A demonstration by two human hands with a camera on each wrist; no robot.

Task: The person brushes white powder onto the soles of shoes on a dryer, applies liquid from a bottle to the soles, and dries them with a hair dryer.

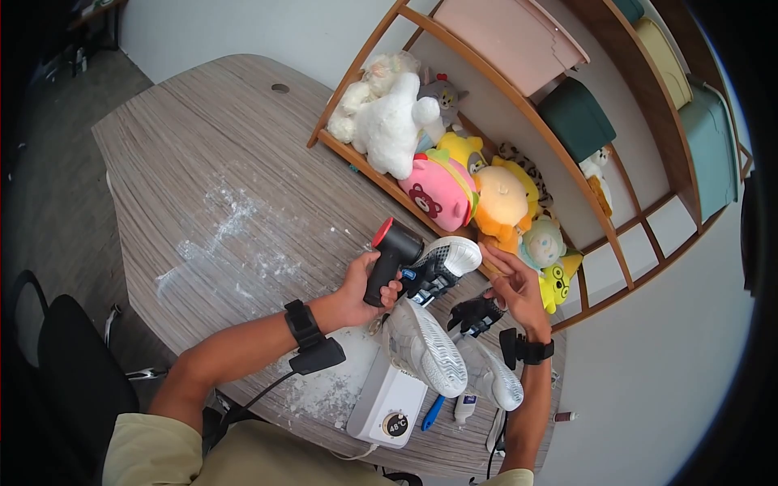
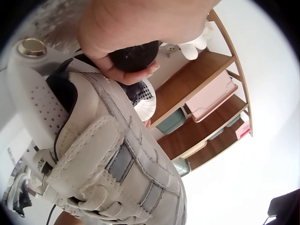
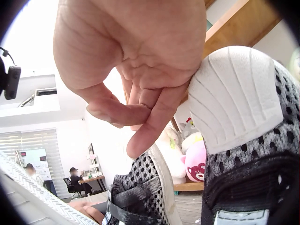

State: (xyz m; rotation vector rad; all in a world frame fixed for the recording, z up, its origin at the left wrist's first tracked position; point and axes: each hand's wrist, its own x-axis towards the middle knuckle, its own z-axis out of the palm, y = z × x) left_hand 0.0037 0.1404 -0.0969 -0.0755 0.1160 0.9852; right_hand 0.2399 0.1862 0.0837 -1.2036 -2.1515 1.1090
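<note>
In the head view my left hand (image 1: 365,287) grips the handle of a black handheld blower (image 1: 393,251) with a red-rimmed end. My right hand (image 1: 519,287) is beside the white toe of a black-and-white mesh shoe (image 1: 454,257), its fingers loosely bent with nothing between them. A second mesh shoe (image 1: 476,316) sits just below that hand. White shoes (image 1: 425,348) are propped toe-up on a white shoe dryer (image 1: 389,405) whose round display reads 48°C. Close in the left wrist view, one white shoe (image 2: 126,159) has straps and grey patches.
White powder (image 1: 235,215) is scattered over the wooden table (image 1: 178,121). A blue-handled brush (image 1: 433,413) and a small tube (image 1: 464,409) lie by the dryer. Behind stands a shelf with plush toys (image 1: 442,190) and storage bins (image 1: 510,44). A black chair (image 1: 73,364) is at left.
</note>
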